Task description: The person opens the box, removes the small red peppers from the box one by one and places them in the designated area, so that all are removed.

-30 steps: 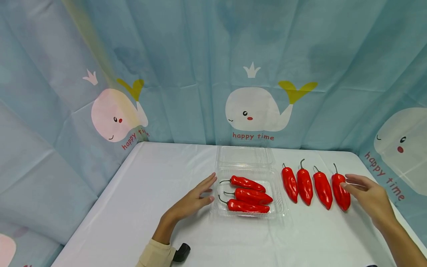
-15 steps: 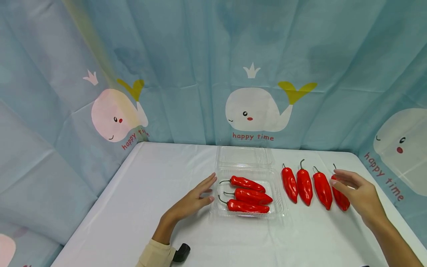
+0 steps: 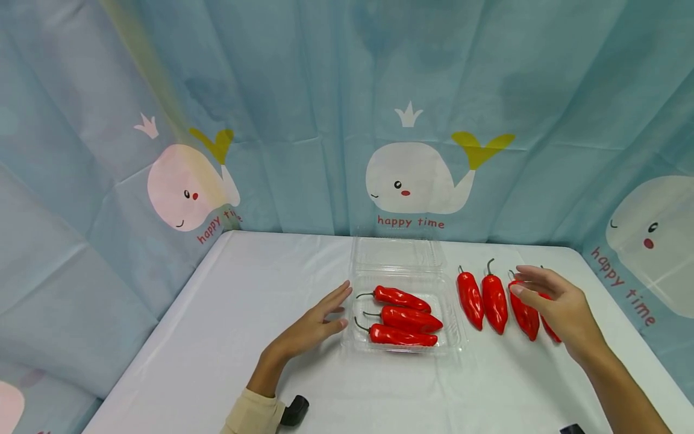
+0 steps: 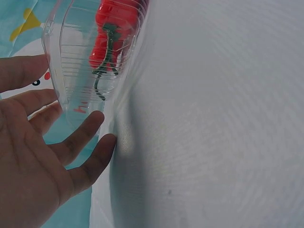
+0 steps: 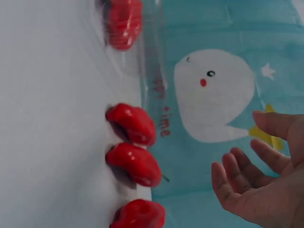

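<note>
Three red chili peppers [image 3: 412, 320] lie side by side in an opened clear plastic box [image 3: 457, 343]. My left hand [image 3: 309, 331] is at the box's left side, fingers spread; in the left wrist view its fingertips are at the clear wall [image 4: 54, 71], though contact is hard to tell. To the right of the box, several more red peppers [image 3: 494, 304] form a row on the table. Over the two rightmost ones hovers my right hand [image 3: 561, 316], partly covering them. Its fingers are loosely bent and hold nothing, as the right wrist view [image 5: 270, 185] confirms.
The box's clear lid [image 3: 398, 253] lies folded back toward the curtain. A white cloth [image 3: 228, 325] covers the table. Blue curtains [image 3: 303, 120] printed with whales hang behind it and at both sides. A black object [image 3: 295, 411] sits by the left sleeve.
My right hand has moved left from beside the rightmost pepper to above the last two in the row. The left hand and the peppers stay where they were.
</note>
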